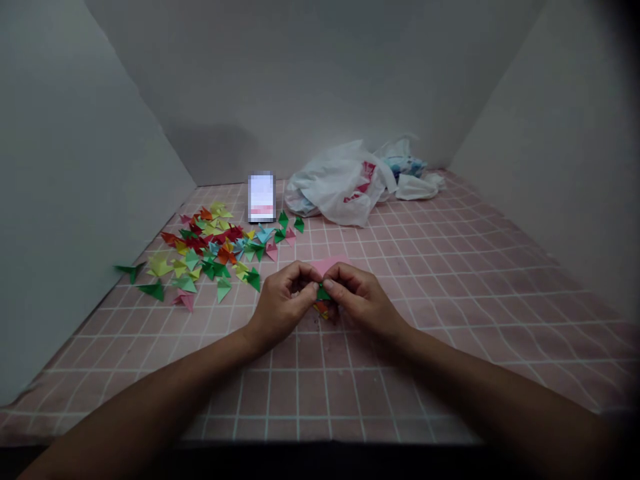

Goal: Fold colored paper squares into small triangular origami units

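Note:
A small folded green paper (323, 293) is pinched between my two hands above the middle of the table. My left hand (286, 297) grips its left side with thumb and fingers, and my right hand (367, 300) grips its right side. Just behind the fingertips lies a pink sheet of paper (332, 264), partly covered by my hands. Below the green piece, a bit of orange and yellow paper (321, 309) shows between the hands; its shape is mostly hidden.
Left of my hands spreads a pile of folded paper pieces (215, 250) in several colours. A phone (261, 198) stands upright behind it. White plastic bags (345, 180) lie at the back. Pale walls enclose the checked pink tablecloth (425, 267).

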The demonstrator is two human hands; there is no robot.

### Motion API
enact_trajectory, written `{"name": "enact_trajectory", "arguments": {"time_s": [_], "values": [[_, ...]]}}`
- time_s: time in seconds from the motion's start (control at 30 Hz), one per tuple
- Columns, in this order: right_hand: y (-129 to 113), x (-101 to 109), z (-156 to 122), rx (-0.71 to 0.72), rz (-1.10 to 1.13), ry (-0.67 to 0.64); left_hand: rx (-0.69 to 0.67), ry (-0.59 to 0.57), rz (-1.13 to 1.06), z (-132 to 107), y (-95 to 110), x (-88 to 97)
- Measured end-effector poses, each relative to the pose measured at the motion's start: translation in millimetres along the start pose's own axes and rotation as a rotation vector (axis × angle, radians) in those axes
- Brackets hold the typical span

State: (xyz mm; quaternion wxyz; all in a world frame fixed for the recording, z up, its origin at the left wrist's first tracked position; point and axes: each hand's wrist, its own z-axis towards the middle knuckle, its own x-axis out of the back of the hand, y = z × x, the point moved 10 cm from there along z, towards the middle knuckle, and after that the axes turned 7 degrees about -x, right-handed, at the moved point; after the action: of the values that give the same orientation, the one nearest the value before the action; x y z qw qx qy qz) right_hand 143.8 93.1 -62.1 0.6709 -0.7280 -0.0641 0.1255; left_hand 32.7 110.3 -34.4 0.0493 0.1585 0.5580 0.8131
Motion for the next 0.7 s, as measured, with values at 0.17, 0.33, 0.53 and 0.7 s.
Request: {"name": "enact_trajectory", "arguments": {"time_s": [0.17,0.33,0.53,0.7], "values": [[-5.4,3.2,-0.8,0.003,-0.057,0.044,-0.056,0.007,0.044,-0.8,2.6,1.1],[-13.7,9.4,-1.3,0.085,-0.196,0.133,-0.014,0.037,-0.112,-2.4,-3.2,0.3],[-35.4,11.0,-9.5,0.306,-0.486,0.253,0.111,0.044,-0.196,-3.7,-11.0,-2.1],[-41.8,6.6,-13.4,0.384,-0.542,0.246,0.137,0.046,-0.150,-4.7,-14.1,-2.6]]}}
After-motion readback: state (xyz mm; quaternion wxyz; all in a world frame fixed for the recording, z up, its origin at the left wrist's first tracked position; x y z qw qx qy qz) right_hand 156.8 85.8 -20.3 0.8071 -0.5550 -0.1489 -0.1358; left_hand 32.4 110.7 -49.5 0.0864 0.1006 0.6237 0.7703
